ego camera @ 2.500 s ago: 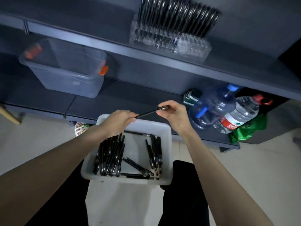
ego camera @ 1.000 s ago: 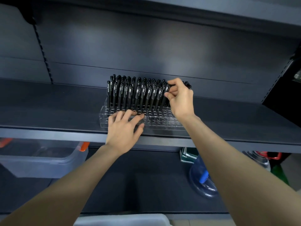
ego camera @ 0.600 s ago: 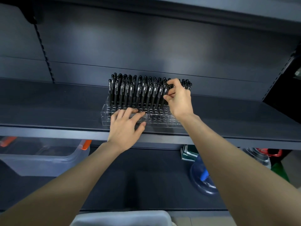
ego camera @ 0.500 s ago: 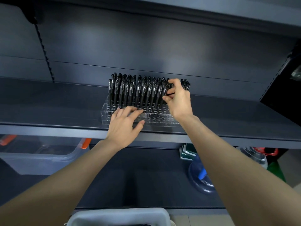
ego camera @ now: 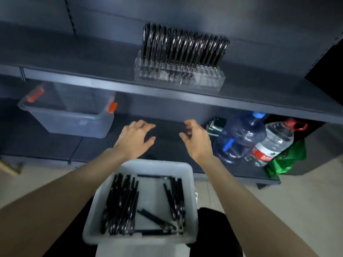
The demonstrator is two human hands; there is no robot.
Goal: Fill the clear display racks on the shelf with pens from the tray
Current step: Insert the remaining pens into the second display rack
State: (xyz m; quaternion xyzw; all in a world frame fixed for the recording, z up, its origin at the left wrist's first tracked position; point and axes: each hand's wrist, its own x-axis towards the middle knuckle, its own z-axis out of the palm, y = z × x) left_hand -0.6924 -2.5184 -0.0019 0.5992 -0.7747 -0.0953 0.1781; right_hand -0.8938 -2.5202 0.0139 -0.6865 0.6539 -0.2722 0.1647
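A white tray (ego camera: 191, 184) on my lap holds several loose black pens (ego camera: 120, 204) in two bunches. On the dark shelf (ego camera: 74, 58) above stands the clear display rack (ego camera: 211, 80), its rear rows packed with upright black pens (ego camera: 183, 47) and its front holes bare. My left hand (ego camera: 134, 140) and my right hand (ego camera: 196, 140) hover just beyond the tray's far rim, below the shelf edge. Both hold nothing, with the fingers loosely spread and slightly curled.
A clear storage bin (ego camera: 70, 117) with orange clips sits on the lower shelf at left. Two large water bottles (ego camera: 241, 138) and a green bag (ego camera: 285, 160) stand at the lower right, with a small dark box (ego camera: 213, 125) behind them. The floor is pale tile.
Both hands have left the rack and dropped to just above the tray, with nothing in them. The pen my right hand pinched is no longer in it. My view has tilted downward.
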